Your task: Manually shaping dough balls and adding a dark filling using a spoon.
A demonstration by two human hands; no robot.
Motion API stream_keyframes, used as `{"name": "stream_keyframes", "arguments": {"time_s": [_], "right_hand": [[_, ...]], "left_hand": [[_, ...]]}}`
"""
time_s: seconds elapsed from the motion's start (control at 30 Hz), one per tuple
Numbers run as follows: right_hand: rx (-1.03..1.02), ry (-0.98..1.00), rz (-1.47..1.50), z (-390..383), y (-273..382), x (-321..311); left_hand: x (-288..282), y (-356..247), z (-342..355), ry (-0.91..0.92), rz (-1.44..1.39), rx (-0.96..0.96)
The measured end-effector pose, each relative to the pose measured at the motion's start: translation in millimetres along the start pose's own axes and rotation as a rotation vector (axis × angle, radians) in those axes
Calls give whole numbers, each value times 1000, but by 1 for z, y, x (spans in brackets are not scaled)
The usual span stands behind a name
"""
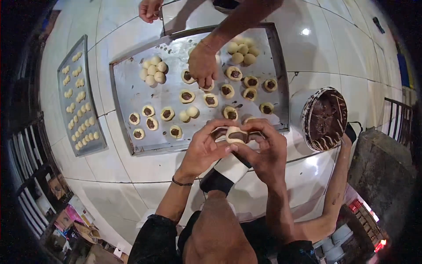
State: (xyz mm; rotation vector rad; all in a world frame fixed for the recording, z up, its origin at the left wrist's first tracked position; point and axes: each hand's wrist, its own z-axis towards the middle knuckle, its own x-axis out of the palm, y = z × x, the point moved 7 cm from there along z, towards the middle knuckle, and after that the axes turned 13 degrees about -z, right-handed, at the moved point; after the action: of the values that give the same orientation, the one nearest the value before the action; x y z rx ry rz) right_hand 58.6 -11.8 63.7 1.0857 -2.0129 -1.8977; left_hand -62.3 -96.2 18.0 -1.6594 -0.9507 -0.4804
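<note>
My left hand [204, 149] and my right hand [263, 147] pinch a flattened dough piece with dark filling [237, 136] between their fingers. Just beyond them lies a large metal tray [121, 92], bearing clusters of plain dough balls [153, 70] and several dough rounds with dark filling [187, 95]. A co-worker's hand [202, 64] reaches down onto a round in the tray; another person's hand [149, 11] shows at the top edge.
A long tray [77, 147] with small paired dough pieces lies at the left. A bucket smeared with dark filling [324, 119] stands at the right. My socked foot [220, 176] rests on white tiles [105, 167] below my hands. Dark metal bars [33, 176] line the left.
</note>
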Motion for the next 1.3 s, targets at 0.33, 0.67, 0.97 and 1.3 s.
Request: {"name": "stream_keyframes", "arguments": {"time_s": [0.33,0.67,0.97,1.3], "right_hand": [[56,-190,73,-14,25,5],[-229,-218,-13,-16,25,-7],[330,41,480,-14,11,3],[-261,-271,-216,-24,60,-1]], "left_hand": [[0,19,-4,-39,-694,-70],[12,6,-8,-160,-473,-54],[16,-15,-2,73,-80,200],[15,5,-17,-266,-586,8]]}}
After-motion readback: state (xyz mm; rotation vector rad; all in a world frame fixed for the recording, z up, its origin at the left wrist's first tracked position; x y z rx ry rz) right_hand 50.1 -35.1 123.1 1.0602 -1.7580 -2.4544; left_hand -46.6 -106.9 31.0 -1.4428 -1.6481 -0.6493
